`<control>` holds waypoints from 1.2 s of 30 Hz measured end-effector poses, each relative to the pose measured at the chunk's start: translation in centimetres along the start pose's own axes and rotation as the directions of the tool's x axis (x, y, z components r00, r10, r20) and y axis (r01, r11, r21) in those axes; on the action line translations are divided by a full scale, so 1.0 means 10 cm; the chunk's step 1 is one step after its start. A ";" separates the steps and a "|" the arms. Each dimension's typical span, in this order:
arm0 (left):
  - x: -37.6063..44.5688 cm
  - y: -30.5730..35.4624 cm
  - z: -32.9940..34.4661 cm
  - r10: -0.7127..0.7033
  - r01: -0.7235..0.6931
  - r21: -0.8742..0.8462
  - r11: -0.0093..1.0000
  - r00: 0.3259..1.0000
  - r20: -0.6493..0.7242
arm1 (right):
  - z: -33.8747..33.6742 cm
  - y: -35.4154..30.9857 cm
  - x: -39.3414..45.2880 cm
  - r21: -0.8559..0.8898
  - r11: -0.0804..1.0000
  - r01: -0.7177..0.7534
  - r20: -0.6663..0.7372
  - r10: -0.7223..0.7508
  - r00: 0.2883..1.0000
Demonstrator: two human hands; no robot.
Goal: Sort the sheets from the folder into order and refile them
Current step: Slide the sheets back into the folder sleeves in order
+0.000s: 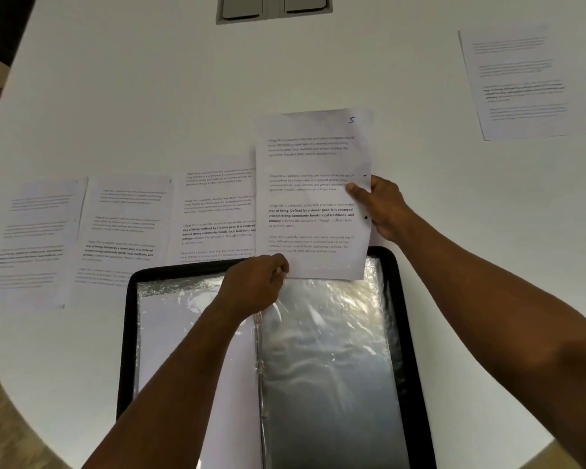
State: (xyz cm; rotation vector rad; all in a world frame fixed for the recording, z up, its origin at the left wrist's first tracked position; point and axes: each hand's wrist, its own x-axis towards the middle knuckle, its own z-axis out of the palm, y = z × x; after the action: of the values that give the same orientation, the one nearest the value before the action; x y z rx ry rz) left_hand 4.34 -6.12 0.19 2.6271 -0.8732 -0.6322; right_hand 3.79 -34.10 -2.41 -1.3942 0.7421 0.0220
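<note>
A black folder (126, 333) lies open near the table's front edge, showing clear plastic sleeves (325, 350). My right hand (383, 208) holds a printed sheet marked "5" (312, 198) by its right edge, thumb on top, just above the right-hand sleeve. My left hand (254, 286) pinches the top edge of that sleeve at the sheet's lower left corner. The left sleeve holds a white sheet (170, 333). Three more printed sheets lie side by side to the left: one (34, 235), one (122, 231) and one (217, 214) partly under the held sheet.
Another printed sheet (518, 82) lies alone at the far right of the white table (217, 96). A grey cable hatch (274, 8) is set in the table at the far edge. The table's curved front edge runs along the lower left and right.
</note>
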 end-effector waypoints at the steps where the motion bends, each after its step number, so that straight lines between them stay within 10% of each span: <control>1: -0.01 -0.02 -0.01 0.003 -0.003 0.016 1.000 1.000 0.002 | -0.03 -0.01 0.01 0.004 1.000 -0.006 0.009 0.006 1.000; 26: 0.16 0.10 0.00 -0.042 0.043 -0.001 0.999 0.992 0.120 | 0.09 0.04 0.06 -0.210 0.972 -0.101 0.231 0.150 0.961; 36: 0.20 0.17 0.14 -0.030 0.091 -0.336 0.938 0.983 0.183 | -0.04 0.03 0.01 -0.342 0.922 -0.179 0.269 0.278 0.922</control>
State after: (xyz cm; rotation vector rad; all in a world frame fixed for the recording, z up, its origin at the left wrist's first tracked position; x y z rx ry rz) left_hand 4.24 -8.88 -0.91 2.3156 -0.6580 -0.9517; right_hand 3.56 -34.40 -2.71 -1.5467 0.6491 0.5590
